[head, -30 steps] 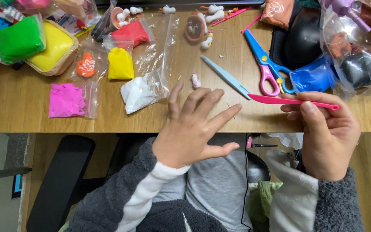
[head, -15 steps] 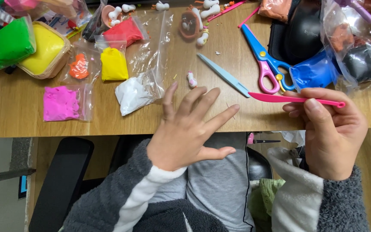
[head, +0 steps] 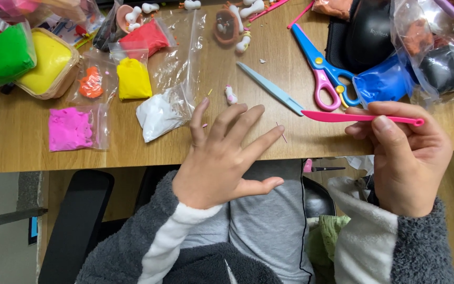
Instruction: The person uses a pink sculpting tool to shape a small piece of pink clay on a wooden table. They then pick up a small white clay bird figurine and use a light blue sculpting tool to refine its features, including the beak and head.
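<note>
Pinching slim pink modelling tool [head: 361, 118] in right hand [head: 403, 160] over worktop's [head: 17, 152] near edge; left hand [head: 219, 158] lying spread, gripping nothing.

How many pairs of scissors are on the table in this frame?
1. The scissors, blue and pink, lie open on the table beyond the right hand, beside a blue clay bag. Bags at the far edge could hide more.

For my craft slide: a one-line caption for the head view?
Right hand holds a pink modelling tool while the left hand spreads over the wooden table.
</note>
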